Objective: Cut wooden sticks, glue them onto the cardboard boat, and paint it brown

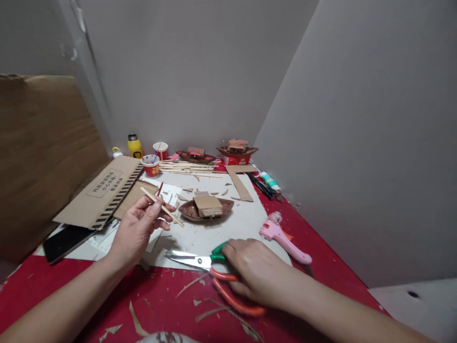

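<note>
- Left hand (139, 226), to the near left of the small brown model boat with a tan cardboard cabin roof (207, 208), pinches a thin, pale wooden stick (173, 216) between thumb and fingers.
- Right hand (252, 269), to the near right of the boat, grasps the green-and-orange handles of metal scissors (204, 261); their blades stand slightly parted, nearer the person than the boat and pointing left.
- That boat rests on a large white sheet (224, 233) over a red tabletop (167, 305), touched by neither hand.
- Beyond the boat lie a loose bundle of pale wooden sticks (189, 167) and two dark brown roofed model boats (237, 148).
- Right of the boat is a pink pistol-shaped plastic tool (285, 243); beyond it to the right, an angled tan cardboard strip (240, 185).
- Left of the boat are a flat brown printed cardboard piece (105, 190) and a black rectangular phone (67, 243).
- Two red-and-white paper cups (150, 166) stand beyond it to the left.
</note>
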Tool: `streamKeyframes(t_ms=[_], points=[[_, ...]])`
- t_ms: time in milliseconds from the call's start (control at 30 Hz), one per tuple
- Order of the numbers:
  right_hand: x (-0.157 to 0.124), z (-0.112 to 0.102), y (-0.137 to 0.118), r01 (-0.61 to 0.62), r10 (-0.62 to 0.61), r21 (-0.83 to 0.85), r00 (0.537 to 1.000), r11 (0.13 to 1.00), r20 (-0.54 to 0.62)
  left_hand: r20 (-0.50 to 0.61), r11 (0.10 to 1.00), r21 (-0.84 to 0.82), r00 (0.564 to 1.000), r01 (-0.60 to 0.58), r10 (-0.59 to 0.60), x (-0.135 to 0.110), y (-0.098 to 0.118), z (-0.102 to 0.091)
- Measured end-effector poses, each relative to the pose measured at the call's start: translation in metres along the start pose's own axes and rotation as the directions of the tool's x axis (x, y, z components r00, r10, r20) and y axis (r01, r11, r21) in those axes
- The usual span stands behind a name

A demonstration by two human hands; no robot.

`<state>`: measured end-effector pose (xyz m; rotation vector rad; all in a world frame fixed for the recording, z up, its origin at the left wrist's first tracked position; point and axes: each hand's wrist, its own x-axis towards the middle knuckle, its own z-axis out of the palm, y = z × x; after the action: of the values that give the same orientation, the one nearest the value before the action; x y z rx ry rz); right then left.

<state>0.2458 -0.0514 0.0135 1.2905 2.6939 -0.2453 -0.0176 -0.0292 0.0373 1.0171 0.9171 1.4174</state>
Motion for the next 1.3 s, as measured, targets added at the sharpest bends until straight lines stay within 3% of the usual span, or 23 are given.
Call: streamKeyframes(t_ms=[133,267,333,500,667,800,1300], points=[[-0.013,0.014,0.009,-0.067,0.086,0.129,0.985,0.989,-0.147,-0.07,0.997,-0.055,0.997,-0.048,0.044,-0.004,0.013,-0.008],[-0.024,0.019,0.011,0.096,0.044,0.325,0.917,0.941,-0.397,-0.053,0.994,-0.089,0.997,-0.067,0.062,-0.008,0.021,-0.008],[-0.024,0.015,0.007,0.12,0.075,0.378,0.883,0.918,-0.463,-0.044,0.993,-0.096,0.997,-0.068,0.064,-0.01,0.022,-0.006],[-0.013,-0.001,-0.005,-0.015,0.17,0.379,0.91,0.925,-0.379,-0.023,0.993,-0.078,0.996,-0.088,0.087,-0.016,0.021,-0.002],[0.0,0.006,-0.007,0.11,0.068,0.301,0.849,0.947,-0.524,-0.028,0.992,-0.066,0.994,-0.105,0.103,-0.021,0.02,0.0],[0.001,0.019,-0.004,0.133,0.052,0.293,0.834,0.947,-0.549,-0.021,0.993,-0.061,0.995,-0.102,0.101,-0.021,0.017,0.003],[0.0,0.015,-0.006,0.107,0.092,0.425,0.902,0.899,-0.422,0.016,0.986,0.009,0.986,-0.168,0.167,-0.023,0.007,0.004]])
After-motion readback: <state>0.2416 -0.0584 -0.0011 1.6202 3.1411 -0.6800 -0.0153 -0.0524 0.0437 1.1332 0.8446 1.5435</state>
